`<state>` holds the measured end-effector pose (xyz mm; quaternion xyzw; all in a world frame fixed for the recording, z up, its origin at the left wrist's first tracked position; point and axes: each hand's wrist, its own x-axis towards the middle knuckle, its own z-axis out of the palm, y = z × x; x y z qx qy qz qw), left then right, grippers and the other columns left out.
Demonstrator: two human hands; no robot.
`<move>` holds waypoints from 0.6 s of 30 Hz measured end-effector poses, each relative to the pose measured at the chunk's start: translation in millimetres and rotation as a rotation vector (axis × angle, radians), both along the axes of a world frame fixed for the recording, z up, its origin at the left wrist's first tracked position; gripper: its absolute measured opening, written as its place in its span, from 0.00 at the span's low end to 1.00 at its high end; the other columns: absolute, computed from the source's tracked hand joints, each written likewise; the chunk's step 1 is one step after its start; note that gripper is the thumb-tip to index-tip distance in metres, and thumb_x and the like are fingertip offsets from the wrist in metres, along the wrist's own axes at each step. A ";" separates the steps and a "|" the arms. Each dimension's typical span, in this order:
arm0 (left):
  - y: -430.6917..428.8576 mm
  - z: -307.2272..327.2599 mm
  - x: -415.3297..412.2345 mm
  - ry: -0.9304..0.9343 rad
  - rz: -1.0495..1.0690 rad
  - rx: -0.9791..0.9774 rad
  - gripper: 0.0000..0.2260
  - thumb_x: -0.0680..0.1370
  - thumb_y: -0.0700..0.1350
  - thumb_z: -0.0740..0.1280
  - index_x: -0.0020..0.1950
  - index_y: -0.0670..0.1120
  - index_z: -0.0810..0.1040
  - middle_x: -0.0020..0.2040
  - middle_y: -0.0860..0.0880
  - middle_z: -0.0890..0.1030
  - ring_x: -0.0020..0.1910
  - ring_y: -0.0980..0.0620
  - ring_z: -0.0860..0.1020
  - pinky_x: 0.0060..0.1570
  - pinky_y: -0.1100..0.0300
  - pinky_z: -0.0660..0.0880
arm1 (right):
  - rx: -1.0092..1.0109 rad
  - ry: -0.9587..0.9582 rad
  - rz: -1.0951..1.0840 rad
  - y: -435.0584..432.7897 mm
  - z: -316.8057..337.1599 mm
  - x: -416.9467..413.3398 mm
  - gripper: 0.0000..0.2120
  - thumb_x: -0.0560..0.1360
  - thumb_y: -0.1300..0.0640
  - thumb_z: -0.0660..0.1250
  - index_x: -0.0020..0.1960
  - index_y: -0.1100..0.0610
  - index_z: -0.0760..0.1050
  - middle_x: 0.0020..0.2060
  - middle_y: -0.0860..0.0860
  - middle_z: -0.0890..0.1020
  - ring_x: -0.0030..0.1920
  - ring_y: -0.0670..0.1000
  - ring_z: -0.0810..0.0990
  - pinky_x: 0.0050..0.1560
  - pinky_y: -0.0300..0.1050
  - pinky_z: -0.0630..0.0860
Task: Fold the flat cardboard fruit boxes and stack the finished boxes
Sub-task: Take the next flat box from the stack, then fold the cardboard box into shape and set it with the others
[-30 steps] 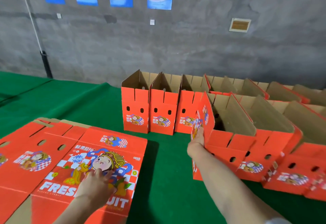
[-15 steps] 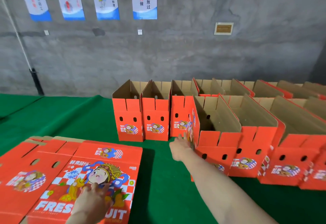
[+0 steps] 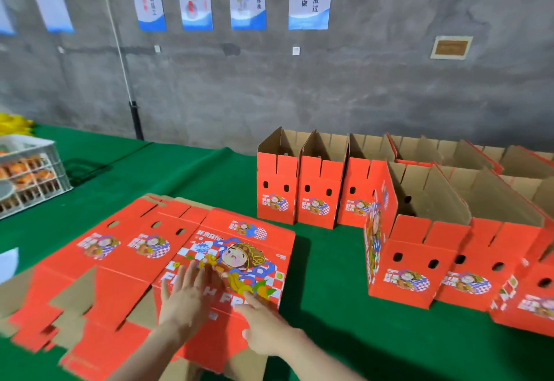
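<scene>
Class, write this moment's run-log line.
left hand on flat red cardboard sheet | right hand touching it | folded red cardboard boxes upright

One head-worn wide-angle view looks forward and down across the green surface [image 3: 186, 170]. It sits close above the left hand [image 3: 186, 296] and right hand [image 3: 263, 329] at the bottom edge, facing the grey wall [image 3: 359, 95].

A lane of bare green cloth [image 3: 326, 260] between flat cartons [image 3: 135, 260] and folded boxes [image 3: 413, 239] leaves passing room.
</scene>
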<state>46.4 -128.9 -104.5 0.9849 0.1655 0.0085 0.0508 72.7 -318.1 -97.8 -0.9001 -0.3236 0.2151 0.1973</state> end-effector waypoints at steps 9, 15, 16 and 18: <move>-42.4 -10.6 -67.3 0.006 -0.216 -0.205 0.28 0.78 0.60 0.57 0.76 0.62 0.50 0.78 0.58 0.47 0.77 0.56 0.45 0.74 0.51 0.44 | 0.628 0.320 -0.978 -70.5 -35.6 -50.9 0.13 0.73 0.63 0.70 0.58 0.61 0.76 0.52 0.55 0.82 0.55 0.55 0.80 0.61 0.50 0.74; -56.2 41.7 -76.1 -0.296 -0.301 -0.206 0.28 0.79 0.58 0.59 0.77 0.57 0.54 0.77 0.55 0.45 0.77 0.54 0.46 0.73 0.51 0.40 | 0.818 0.464 -1.123 -124.6 -8.7 -65.0 0.05 0.76 0.67 0.66 0.45 0.61 0.80 0.51 0.61 0.83 0.51 0.58 0.79 0.63 0.54 0.69; -53.0 57.6 -73.8 -0.315 -0.315 -0.204 0.26 0.79 0.56 0.60 0.76 0.57 0.58 0.78 0.55 0.49 0.77 0.54 0.49 0.74 0.50 0.40 | 0.833 0.458 -1.135 -130.9 2.2 -69.7 0.05 0.77 0.66 0.66 0.50 0.63 0.80 0.51 0.59 0.82 0.52 0.58 0.78 0.63 0.53 0.67; -47.0 91.6 -70.3 -0.331 -0.345 -0.246 0.23 0.79 0.53 0.62 0.73 0.54 0.65 0.76 0.53 0.61 0.75 0.55 0.58 0.75 0.48 0.48 | 0.881 0.437 -1.141 -142.4 16.7 -78.6 0.10 0.77 0.64 0.66 0.57 0.68 0.77 0.49 0.58 0.81 0.53 0.58 0.78 0.61 0.50 0.67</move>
